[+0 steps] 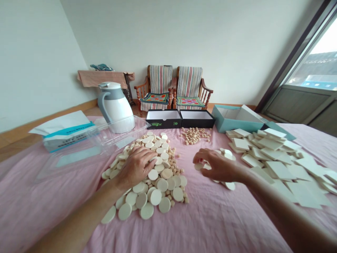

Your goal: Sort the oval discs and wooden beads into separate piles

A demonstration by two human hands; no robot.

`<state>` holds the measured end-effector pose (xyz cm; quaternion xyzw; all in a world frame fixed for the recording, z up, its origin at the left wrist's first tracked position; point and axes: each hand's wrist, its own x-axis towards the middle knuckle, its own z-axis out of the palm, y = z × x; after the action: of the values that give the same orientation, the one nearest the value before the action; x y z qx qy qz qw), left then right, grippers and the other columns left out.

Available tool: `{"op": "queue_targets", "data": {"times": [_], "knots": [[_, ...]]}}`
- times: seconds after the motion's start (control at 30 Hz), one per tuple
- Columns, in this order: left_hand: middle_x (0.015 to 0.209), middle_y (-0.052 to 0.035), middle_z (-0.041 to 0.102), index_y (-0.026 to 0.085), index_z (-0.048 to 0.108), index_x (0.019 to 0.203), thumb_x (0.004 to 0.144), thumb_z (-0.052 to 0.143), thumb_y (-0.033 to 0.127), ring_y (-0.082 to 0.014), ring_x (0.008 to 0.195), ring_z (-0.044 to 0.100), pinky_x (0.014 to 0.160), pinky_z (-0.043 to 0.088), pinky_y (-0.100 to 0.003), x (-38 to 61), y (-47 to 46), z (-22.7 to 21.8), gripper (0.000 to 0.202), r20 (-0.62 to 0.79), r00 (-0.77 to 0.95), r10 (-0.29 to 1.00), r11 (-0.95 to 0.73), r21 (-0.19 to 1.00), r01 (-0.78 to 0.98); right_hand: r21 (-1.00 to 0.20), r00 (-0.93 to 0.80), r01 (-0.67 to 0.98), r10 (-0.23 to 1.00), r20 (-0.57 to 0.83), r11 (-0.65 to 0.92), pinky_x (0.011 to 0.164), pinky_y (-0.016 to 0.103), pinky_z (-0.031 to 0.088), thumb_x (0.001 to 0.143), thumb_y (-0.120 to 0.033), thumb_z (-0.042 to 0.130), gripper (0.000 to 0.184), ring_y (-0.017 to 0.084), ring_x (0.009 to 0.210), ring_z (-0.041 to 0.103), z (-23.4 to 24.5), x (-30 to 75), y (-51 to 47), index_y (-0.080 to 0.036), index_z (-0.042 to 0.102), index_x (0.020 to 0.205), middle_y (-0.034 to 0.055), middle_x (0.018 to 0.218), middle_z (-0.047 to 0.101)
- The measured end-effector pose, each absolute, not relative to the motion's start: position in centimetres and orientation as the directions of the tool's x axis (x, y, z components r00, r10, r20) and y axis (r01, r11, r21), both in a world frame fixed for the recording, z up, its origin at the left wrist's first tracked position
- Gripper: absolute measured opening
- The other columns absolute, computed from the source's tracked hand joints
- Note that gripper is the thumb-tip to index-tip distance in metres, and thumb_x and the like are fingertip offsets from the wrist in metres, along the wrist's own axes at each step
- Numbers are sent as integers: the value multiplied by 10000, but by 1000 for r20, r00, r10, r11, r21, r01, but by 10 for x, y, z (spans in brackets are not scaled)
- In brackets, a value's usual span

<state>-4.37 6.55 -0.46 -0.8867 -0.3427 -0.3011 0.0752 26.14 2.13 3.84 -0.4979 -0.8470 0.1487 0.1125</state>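
A big heap of cream round discs mixed with small beige beads lies on the pink tablecloth. My left hand rests palm down on top of this heap, fingers curled onto the discs. My right hand is to the right, its fingers pinched on a round disc over a small group of discs. A separate patch of small beads lies further back.
Cream square tiles spread over the right side. Two black boxes and a teal box stand at the back. A white jug, a clear plastic tray and a tissue pack sit at left.
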Motion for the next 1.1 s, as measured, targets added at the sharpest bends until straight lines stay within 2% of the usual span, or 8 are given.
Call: {"op": "queue_targets", "data": {"times": [0.1,0.17,0.27,0.37,0.53,0.7,0.93,1.1], "knots": [[931,-51,689,189,657,976,890,524,244,-205,914,581,899,400,-407,-44,66,-6,168,581,586,566,-755,78,651,-333,-517,823,850,-103,460,877,325,411,682,-140,595,307,202,956,584,51,288,16,-235,656,968,38,1010,657],[939,-50,688,191,655,984,889,524,242,-204,920,580,908,396,-408,-45,67,-7,170,581,586,565,-757,81,649,-370,-516,815,850,-110,447,872,313,422,701,-151,597,277,192,955,596,51,288,21,-233,665,957,31,1002,668],[923,-53,687,184,654,984,885,528,240,-201,905,583,891,406,-400,-45,66,-6,170,588,582,561,-757,81,648,-451,-451,797,892,0,403,740,256,456,752,-114,537,230,151,818,624,39,264,41,-187,660,933,41,924,681],[907,-55,689,179,654,973,887,525,241,-203,897,583,877,412,-396,-45,65,-5,167,593,581,558,-757,78,648,-438,-436,773,886,157,458,701,230,444,731,-40,513,293,123,755,611,17,228,64,-142,638,975,72,968,664],[913,-54,688,185,654,972,890,521,252,-202,903,588,882,412,-398,-44,63,-3,170,580,581,572,-750,81,657,-391,-427,797,888,172,459,685,219,409,745,-47,498,207,126,731,565,-9,199,82,-121,649,867,82,867,640],[899,-58,688,185,657,957,893,513,254,-200,892,594,884,417,-399,-45,62,-2,172,581,575,576,-749,95,655,-278,-354,876,917,182,393,673,215,370,693,7,462,264,142,778,545,-7,215,110,-141,628,836,64,849,622],[906,-67,685,184,660,981,895,509,253,-208,907,588,870,429,-401,-45,62,-1,187,583,568,580,-749,108,654,-65,-143,984,956,256,165,620,248,344,769,-65,460,273,189,822,559,17,240,156,-159,650,940,108,937,592],[903,-64,683,186,662,977,890,518,252,-207,905,591,876,431,-399,-45,61,-2,181,574,569,590,-747,118,655,-189,-334,906,914,232,379,712,235,389,744,-18,455,328,163,847,570,11,220,141,-156,657,963,82,965,631]]}}
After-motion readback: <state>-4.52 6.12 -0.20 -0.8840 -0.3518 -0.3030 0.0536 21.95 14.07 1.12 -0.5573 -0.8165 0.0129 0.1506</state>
